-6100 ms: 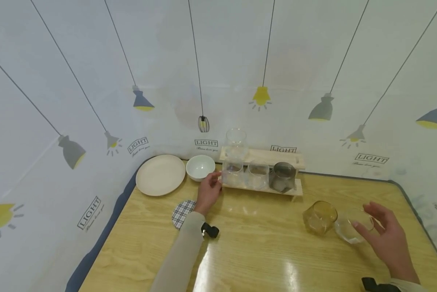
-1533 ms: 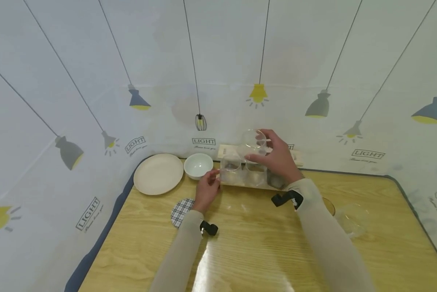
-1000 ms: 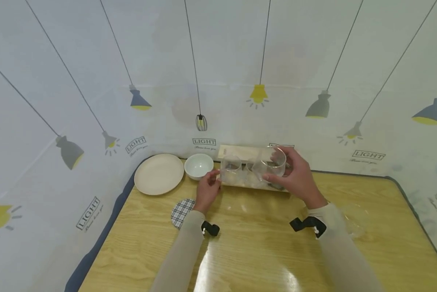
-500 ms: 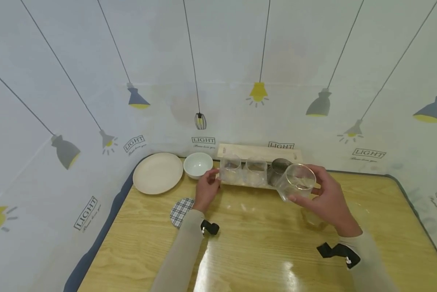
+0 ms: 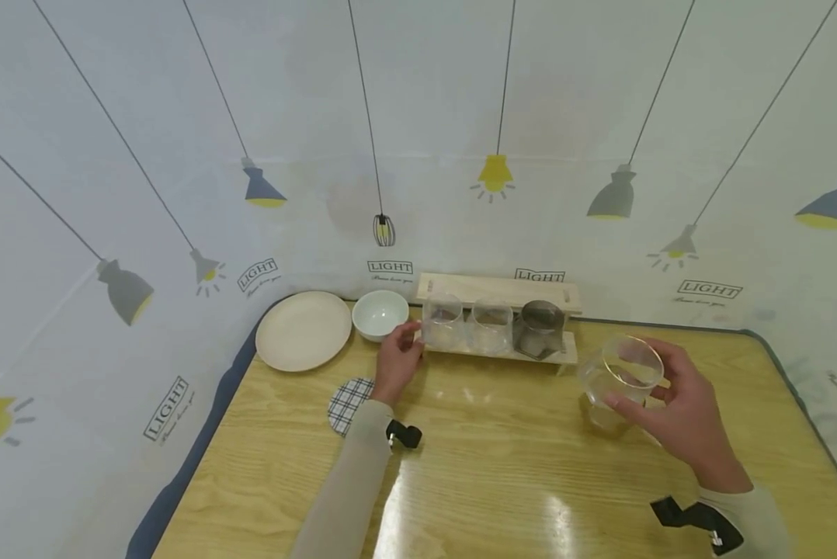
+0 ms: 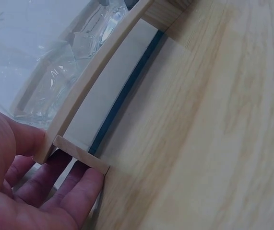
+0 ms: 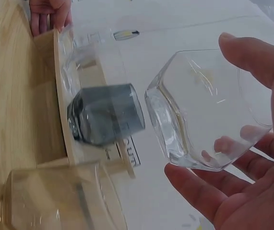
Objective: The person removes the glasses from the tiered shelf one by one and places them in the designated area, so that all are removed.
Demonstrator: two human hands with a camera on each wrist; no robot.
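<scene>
In the head view my right hand [image 5: 691,411] holds a clear drinking glass [image 5: 624,369] above the right side of the table, thumb on one side and fingers on the other. The right wrist view shows this faceted glass [image 7: 204,105] tilted in the grip. Below it stands an amber glass [image 7: 60,199], partly covered in the head view. My left hand [image 5: 397,363] grips the left end of a two-tier wooden rack [image 5: 502,293]. Its thumb [image 6: 29,139] lies on the lower shelf, fingers against the leg. Two clear glasses [image 5: 491,326] and a smoky grey glass [image 5: 539,330] stand on that shelf.
A beige plate [image 5: 303,331] and a pale bowl [image 5: 380,314] stand at the back left of the wooden table [image 5: 474,466]. A round checked coaster [image 5: 349,404] lies in front of them. A lamp-patterned wall covering [image 5: 446,194] rises behind the table.
My right hand was near the glasses at right, then at the rack's upper shelf; it has carried the clear glass from there rightward over the amber glass. The left hand stays at the rack.
</scene>
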